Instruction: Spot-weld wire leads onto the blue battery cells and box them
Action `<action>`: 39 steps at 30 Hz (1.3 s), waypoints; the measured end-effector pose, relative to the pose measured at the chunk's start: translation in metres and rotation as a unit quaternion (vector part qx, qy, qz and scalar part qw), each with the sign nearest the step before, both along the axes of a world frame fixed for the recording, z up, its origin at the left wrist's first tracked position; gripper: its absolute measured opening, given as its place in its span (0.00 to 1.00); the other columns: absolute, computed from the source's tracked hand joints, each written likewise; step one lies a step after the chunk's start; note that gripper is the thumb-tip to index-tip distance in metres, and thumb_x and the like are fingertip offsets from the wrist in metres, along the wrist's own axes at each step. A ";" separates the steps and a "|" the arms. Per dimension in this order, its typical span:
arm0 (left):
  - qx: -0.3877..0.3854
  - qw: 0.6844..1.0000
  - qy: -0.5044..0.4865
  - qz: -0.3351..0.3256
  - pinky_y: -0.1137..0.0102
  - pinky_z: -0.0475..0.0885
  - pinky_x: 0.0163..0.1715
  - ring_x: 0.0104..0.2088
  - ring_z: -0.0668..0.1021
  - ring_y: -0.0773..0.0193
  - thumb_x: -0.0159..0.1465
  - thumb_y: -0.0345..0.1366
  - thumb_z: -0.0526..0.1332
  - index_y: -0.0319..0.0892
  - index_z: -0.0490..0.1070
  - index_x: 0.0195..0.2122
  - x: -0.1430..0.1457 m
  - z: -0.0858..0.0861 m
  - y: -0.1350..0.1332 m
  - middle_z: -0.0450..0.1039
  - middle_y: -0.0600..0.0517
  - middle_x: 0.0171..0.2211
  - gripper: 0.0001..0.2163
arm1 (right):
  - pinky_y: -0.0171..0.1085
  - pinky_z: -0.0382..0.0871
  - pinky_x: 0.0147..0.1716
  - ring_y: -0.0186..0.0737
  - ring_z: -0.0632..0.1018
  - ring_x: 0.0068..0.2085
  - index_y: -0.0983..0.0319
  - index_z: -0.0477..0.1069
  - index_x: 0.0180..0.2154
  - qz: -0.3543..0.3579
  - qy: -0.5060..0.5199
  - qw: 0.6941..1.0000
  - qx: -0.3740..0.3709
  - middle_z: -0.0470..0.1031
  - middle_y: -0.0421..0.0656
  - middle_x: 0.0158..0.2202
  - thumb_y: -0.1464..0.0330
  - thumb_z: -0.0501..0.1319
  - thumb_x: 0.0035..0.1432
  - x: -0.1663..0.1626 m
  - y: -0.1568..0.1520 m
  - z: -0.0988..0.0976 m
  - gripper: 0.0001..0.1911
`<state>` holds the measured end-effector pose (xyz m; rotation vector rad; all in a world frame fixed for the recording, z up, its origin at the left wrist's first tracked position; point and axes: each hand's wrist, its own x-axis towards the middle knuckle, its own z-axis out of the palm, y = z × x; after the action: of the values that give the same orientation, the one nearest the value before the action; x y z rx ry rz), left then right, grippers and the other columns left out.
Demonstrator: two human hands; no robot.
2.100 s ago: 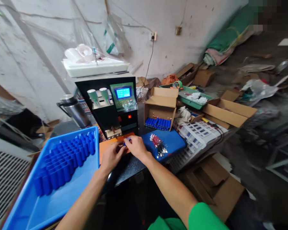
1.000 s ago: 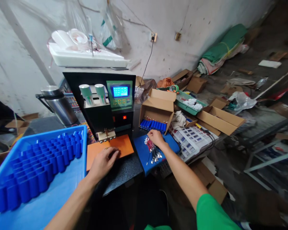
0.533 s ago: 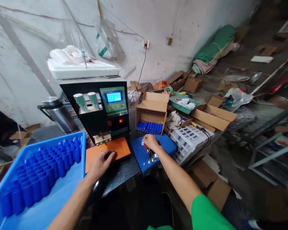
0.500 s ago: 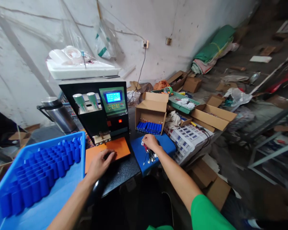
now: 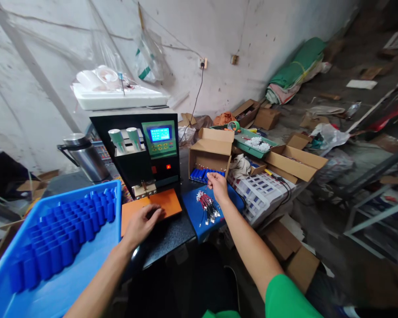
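Observation:
My left hand (image 5: pixel 142 223) rests on the orange mat (image 5: pixel 167 201) in front of the black spot welder (image 5: pixel 142 152). Its fingers are curled over something small and dark that I cannot make out. My right hand (image 5: pixel 218 185) is stretched to the open cardboard box (image 5: pixel 212 148). There its bent fingertips pinch at the row of blue cells (image 5: pixel 200 173) in the mouth of the box. A bundle of red wires with white ends (image 5: pixel 208 206) lies on the blue pad (image 5: pixel 195 216), just left of my right wrist.
A big blue tray (image 5: pixel 86 265) with several upright blue cells (image 5: pixel 63 234) stands at the left. Behind it is a steel kettle (image 5: pixel 82 157). White compartment trays (image 5: pixel 262 190), a green tray (image 5: pixel 240 142) and open cartons (image 5: pixel 298 161) crowd the right side. A white foam tray (image 5: pixel 119 96) tops the welder.
My right hand has left the wire bundle and moved forward to the blue cells in the box. My left hand has stayed on the orange mat.

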<state>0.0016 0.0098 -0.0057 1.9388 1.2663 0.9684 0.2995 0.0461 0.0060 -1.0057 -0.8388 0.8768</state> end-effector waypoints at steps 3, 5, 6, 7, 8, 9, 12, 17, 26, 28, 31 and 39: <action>0.027 0.999 -0.007 0.018 0.64 0.76 0.42 0.40 0.81 0.56 0.59 0.52 0.60 0.42 0.75 0.40 0.002 0.004 -0.005 0.80 0.47 0.38 0.19 | 0.28 0.54 0.16 0.27 0.62 0.18 0.62 0.68 0.28 0.031 0.038 0.999 0.023 0.62 0.33 0.18 0.57 0.67 0.47 -0.023 -0.005 0.013 0.16; 0.048 0.999 0.006 0.024 0.64 0.76 0.42 0.40 0.80 0.56 0.59 0.51 0.60 0.42 0.76 0.40 0.004 0.008 -0.010 0.80 0.48 0.39 0.18 | 0.28 0.54 0.16 0.27 0.62 0.18 0.62 0.68 0.29 0.059 0.065 0.996 0.020 0.64 0.34 0.18 0.57 0.68 0.47 -0.044 -0.009 0.016 0.16; 0.054 0.998 0.009 0.023 0.65 0.76 0.41 0.40 0.80 0.56 0.59 0.50 0.60 0.42 0.76 0.40 0.005 0.010 -0.013 0.80 0.48 0.39 0.17 | 0.28 0.54 0.16 0.27 0.63 0.18 0.62 0.68 0.29 0.073 0.078 0.994 0.017 0.64 0.34 0.19 0.57 0.68 0.47 -0.056 -0.012 0.016 0.16; 0.060 0.998 0.009 0.021 0.65 0.76 0.40 0.39 0.80 0.57 0.60 0.49 0.60 0.42 0.76 0.40 0.006 0.012 -0.015 0.80 0.48 0.38 0.17 | 0.28 0.54 0.16 0.27 0.63 0.18 0.62 0.68 0.29 0.085 0.089 0.992 0.013 0.64 0.34 0.19 0.58 0.68 0.47 -0.068 -0.014 0.015 0.16; 0.066 0.998 0.009 0.020 0.66 0.75 0.39 0.37 0.80 0.58 0.60 0.49 0.61 0.41 0.76 0.40 0.006 0.013 -0.018 0.80 0.48 0.37 0.16 | 0.28 0.55 0.16 0.27 0.63 0.19 0.62 0.69 0.29 0.096 0.098 0.990 0.010 0.64 0.34 0.19 0.57 0.69 0.47 -0.081 -0.016 0.014 0.16; 0.071 0.997 0.008 0.021 0.66 0.75 0.37 0.35 0.80 0.59 0.60 0.48 0.61 0.41 0.76 0.40 0.007 0.013 -0.020 0.80 0.48 0.36 0.16 | 0.28 0.55 0.16 0.27 0.63 0.18 0.62 0.69 0.29 0.105 0.105 0.989 0.007 0.64 0.34 0.19 0.57 0.69 0.46 -0.093 -0.018 0.012 0.16; 0.081 0.996 0.009 0.024 0.68 0.74 0.34 0.31 0.78 0.62 0.60 0.46 0.62 0.41 0.76 0.40 0.007 0.011 -0.023 0.80 0.49 0.33 0.15 | 0.29 0.55 0.16 0.27 0.63 0.18 0.62 0.69 0.29 0.126 0.116 0.985 -0.007 0.64 0.33 0.18 0.56 0.69 0.46 -0.126 -0.024 0.004 0.17; 0.075 0.997 0.003 0.017 0.69 0.73 0.35 0.33 0.79 0.62 0.62 0.42 0.60 0.42 0.76 0.38 0.004 0.006 -0.023 0.80 0.49 0.35 0.11 | 0.29 0.56 0.17 0.27 0.63 0.18 0.63 0.68 0.28 0.132 0.135 0.982 -0.019 0.64 0.33 0.17 0.57 0.68 0.47 -0.159 -0.026 -0.005 0.17; -0.023 0.988 -0.139 0.062 0.70 0.71 0.31 0.29 0.76 0.64 0.61 0.44 0.59 0.39 0.71 0.31 0.001 0.006 -0.017 0.74 0.52 0.26 0.12 | 0.28 0.59 0.18 0.29 0.67 0.21 0.62 0.69 0.28 0.244 0.057 0.966 -0.058 0.68 0.36 0.22 0.55 0.67 0.47 -0.152 -0.031 -0.014 0.17; -0.025 0.988 -0.139 0.067 0.71 0.70 0.31 0.27 0.75 0.65 0.61 0.43 0.59 0.39 0.70 0.29 0.000 0.004 -0.016 0.72 0.53 0.25 0.11 | 0.29 0.57 0.17 0.29 0.66 0.19 0.62 0.68 0.26 0.278 0.000 0.959 -0.060 0.67 0.35 0.20 0.55 0.67 0.46 -0.150 -0.034 -0.016 0.17; -0.013 0.989 -0.123 0.077 0.71 0.69 0.30 0.27 0.74 0.66 0.61 0.41 0.58 0.39 0.69 0.28 0.001 -0.002 -0.018 0.72 0.52 0.25 0.10 | 0.30 0.57 0.17 0.30 0.65 0.18 0.62 0.70 0.26 0.279 -0.050 0.957 -0.060 0.66 0.35 0.18 0.56 0.67 0.45 -0.149 -0.038 -0.020 0.16; 0.029 0.995 -0.002 0.099 0.71 0.67 0.29 0.27 0.73 0.66 0.60 0.35 0.57 0.42 0.73 0.32 -0.011 0.018 -0.041 0.75 0.52 0.28 0.06 | 0.31 0.56 0.16 0.31 0.64 0.17 0.61 0.69 0.24 0.236 -0.039 0.967 -0.085 0.66 0.35 0.16 0.56 0.68 0.43 -0.147 -0.047 -0.026 0.16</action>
<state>-0.0093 -0.0315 0.0125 1.8803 1.4643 1.1181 0.1526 -0.0012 -0.0203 -1.0097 -1.1097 1.3382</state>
